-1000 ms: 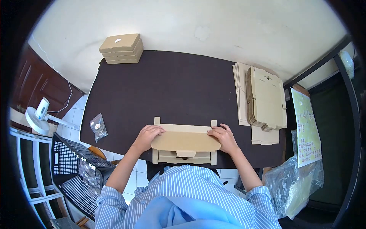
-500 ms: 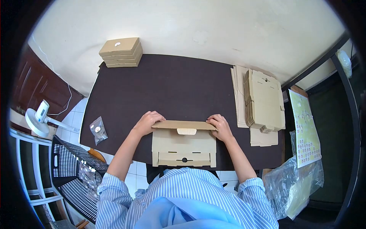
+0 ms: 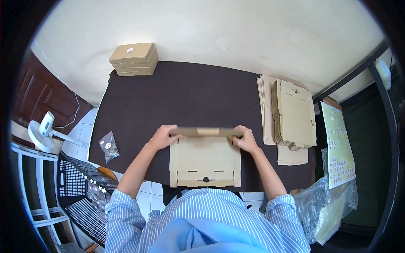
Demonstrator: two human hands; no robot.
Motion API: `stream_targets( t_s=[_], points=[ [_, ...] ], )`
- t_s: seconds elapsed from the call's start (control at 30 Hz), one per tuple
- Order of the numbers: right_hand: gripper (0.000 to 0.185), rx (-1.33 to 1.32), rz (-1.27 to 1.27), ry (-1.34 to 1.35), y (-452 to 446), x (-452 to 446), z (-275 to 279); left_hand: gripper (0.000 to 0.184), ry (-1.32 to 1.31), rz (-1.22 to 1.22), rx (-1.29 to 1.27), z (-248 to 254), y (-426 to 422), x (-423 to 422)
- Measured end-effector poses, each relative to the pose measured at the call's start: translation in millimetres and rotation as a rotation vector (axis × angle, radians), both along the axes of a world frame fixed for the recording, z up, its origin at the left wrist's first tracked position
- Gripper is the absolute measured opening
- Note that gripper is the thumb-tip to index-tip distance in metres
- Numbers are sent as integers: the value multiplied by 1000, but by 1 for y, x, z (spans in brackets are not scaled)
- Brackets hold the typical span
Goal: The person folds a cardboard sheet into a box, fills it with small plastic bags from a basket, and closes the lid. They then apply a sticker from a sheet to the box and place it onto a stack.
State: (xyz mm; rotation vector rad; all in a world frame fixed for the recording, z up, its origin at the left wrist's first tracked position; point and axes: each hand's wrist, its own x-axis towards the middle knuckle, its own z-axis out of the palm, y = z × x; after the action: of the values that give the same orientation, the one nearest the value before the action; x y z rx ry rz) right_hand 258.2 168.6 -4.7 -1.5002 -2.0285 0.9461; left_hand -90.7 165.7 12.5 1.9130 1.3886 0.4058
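Note:
A brown cardboard box blank (image 3: 205,156) lies partly unfolded at the table's front edge, its slotted, notched end towards me. Its far flap (image 3: 185,131) stands up and is a little blurred. My left hand (image 3: 163,137) grips the left end of that flap, with the thumb on the near side. At the flap's right end, my right hand (image 3: 245,138) pinches it in the same way. Fingers behind the flap are partly hidden.
Folded boxes (image 3: 134,59) are stacked at the back left. Flat box blanks (image 3: 295,111) are piled on the right. A small plastic packet (image 3: 109,146) lies at the left. Beside the table stand a black crate (image 3: 71,179) and a plastic bag (image 3: 325,206).
The far flap has swung from leaning towards me to nearly upright, and its tab has lifted. Both hands have turned with it, thumbs now on the near side.

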Motion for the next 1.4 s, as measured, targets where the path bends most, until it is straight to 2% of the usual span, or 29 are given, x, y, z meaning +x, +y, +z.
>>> stream_targets(
  t_s=[0.03,0.07,0.13,0.17,0.23,0.27,0.33,0.37,0.43,0.47,0.53,0.6,0.63,0.7,0.87,0.93,1.03,1.1,1.17,1.3,1.4],
  points=[
    [35,-25,-175,123,-1,-10,11,34,-217,112,-7,-3,1,2],
    [49,3,-224,67,5,-10,-1,57,-205,151,265,-21,4,2],
    [64,-33,-371,-72,4,-23,9,68,-136,350,175,-18,0,10],
    [64,-38,-372,-73,3,-24,4,68,-136,349,169,-18,-2,14],
    [70,215,-387,-184,2,-26,-5,70,-39,423,305,-14,-6,22],
    [70,211,-385,-186,-2,-23,-7,70,-39,425,301,-14,-10,20],
    [60,313,-326,-83,-18,-15,8,54,-205,446,412,-17,-24,14],
    [49,293,-286,17,-32,-6,15,54,-204,448,406,-17,-34,5],
    [25,365,-151,38,-64,12,17,48,-75,174,551,-10,-65,-18],
    [23,270,-113,47,-84,19,23,45,-62,120,505,-3,-84,-23],
    [26,59,-131,-19,-121,23,36,38,-44,38,386,11,-120,-23],
    [31,-78,-239,-114,-147,22,33,36,-117,55,193,9,-149,-20],
    [31,-81,-241,-114,-152,20,32,36,-117,53,191,9,-157,-18],
    [36,-234,-421,-37,-162,12,31,33,-51,56,211,11,-169,-12],
    [33,-205,-445,-72,-160,1,27,26,19,37,278,6,-169,-9],
    [22,-202,-386,52,-161,-1,30,24,38,4,307,-1,-167,-8],
    [14,-241,-346,101,-160,6,22,19,-83,58,346,-6,-163,-6],
    [15,-239,-344,205,-158,13,6,16,-169,167,275,-6,-160,-4],
    [23,-285,-316,325,-158,24,-4,15,-159,153,294,-3,-156,0],
    [22,-321,-311,225,-153,14,24,18,-74,111,330,8,-150,9],
    [20,-197,-327,218,-151,8,24,17,-84,136,347,9,-148,15]
  ],
)
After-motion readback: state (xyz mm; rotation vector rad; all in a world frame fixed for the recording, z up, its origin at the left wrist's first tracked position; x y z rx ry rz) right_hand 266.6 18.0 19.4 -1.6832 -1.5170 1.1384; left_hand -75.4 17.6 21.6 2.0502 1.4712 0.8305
